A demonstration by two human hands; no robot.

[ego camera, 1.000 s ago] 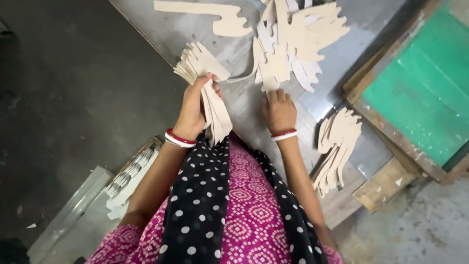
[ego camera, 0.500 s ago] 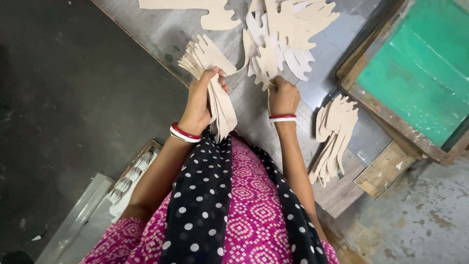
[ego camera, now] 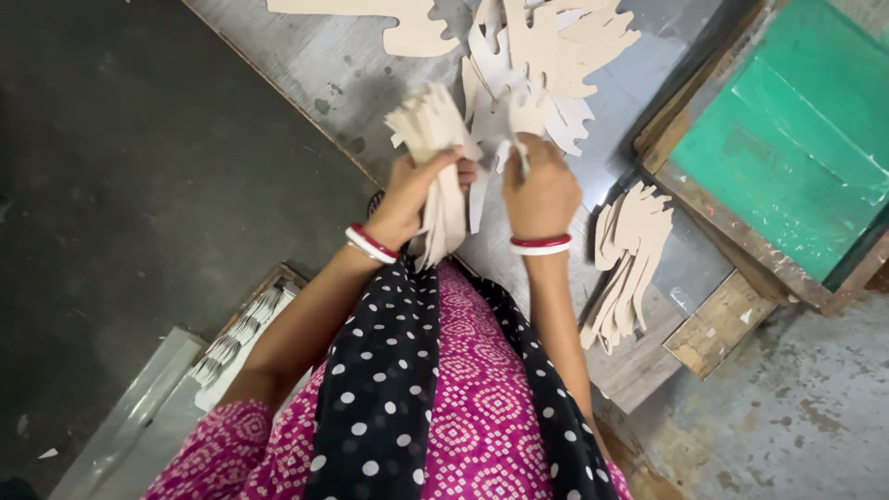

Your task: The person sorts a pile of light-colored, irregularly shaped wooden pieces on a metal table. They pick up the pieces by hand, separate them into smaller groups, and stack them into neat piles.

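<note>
My left hand [ego camera: 419, 193] grips a thick bundle of pale beige cut-out pieces [ego camera: 433, 148], their fanned ends pointing up and the lower ends hanging past my wrist. My right hand [ego camera: 540, 190] is closed on one thin beige piece [ego camera: 507, 139] pulled from the heap of loose cut-outs [ego camera: 556, 56] lying on the grey metal table [ego camera: 333, 65]. Both wrists wear red and white bangles. The two hands are close together, just in front of my chest.
A second stack of beige cut-outs [ego camera: 630, 259] lies at the table's near right edge. A wooden frame with a green screen [ego camera: 787, 139] sits at right. A long beige piece [ego camera: 389, 18] lies at the top. A box of white strips [ego camera: 236, 338] stands on the dark floor at left.
Both hands have lifted nearer to each other. The right hand left the heap holding a single piece and moved toward the bundle in my left hand.
</note>
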